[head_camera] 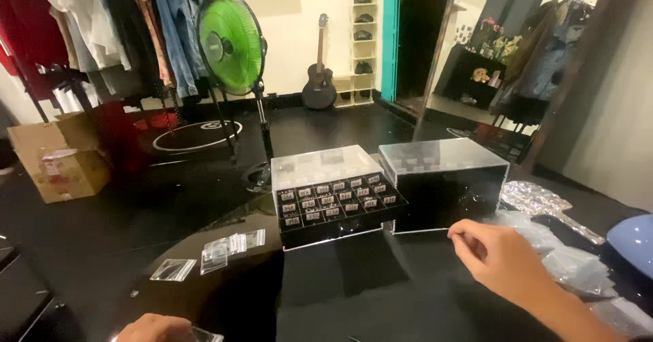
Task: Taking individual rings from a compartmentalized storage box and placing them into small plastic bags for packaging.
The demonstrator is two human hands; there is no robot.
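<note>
A black table (354,294) fills the near scene; beyond it, far left, hangs a rack of clothes (115,22), with a green fan (230,42) on its stand beside it and a cardboard box (58,158) on the floor. At the table's middle stands a clear case (320,165) with its black compartment tray (337,202) drawn out; a second clear case (445,178) sits just right of it. The right hand (500,257) hovers near that case, fingers curled together, though whether they pinch anything cannot be told; the left hand (155,328) at the near edge holds a small clear bag (204,334); more small clear bags (218,253) lie left of the tray.
</note>
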